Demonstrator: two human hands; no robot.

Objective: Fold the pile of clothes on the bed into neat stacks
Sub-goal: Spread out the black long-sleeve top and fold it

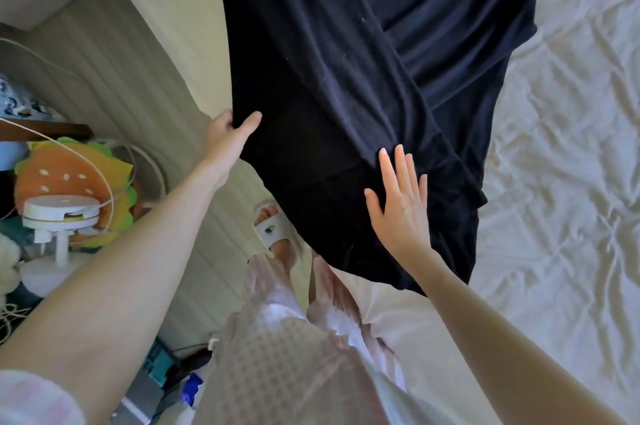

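Navy-black soft jersey garment [346, 78] lies spread across the cream rumpled bedsheet [571, 147], its lower part hanging over the bed's edge, likely laid out for flattening before a fold. Her left hand [225, 137] pinches the garment's left edge, thumb over the cloth. Her right hand [398, 206] rests flat, fingers straight, pressing the fabric smooth.

Head view, steeply downward, close over bed [561, 182] edge

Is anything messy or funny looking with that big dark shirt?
Yes. The dark garment hangs off the bed's edge, creased and bunched. The left hand pinches its corner; the right hand lies flat on it.
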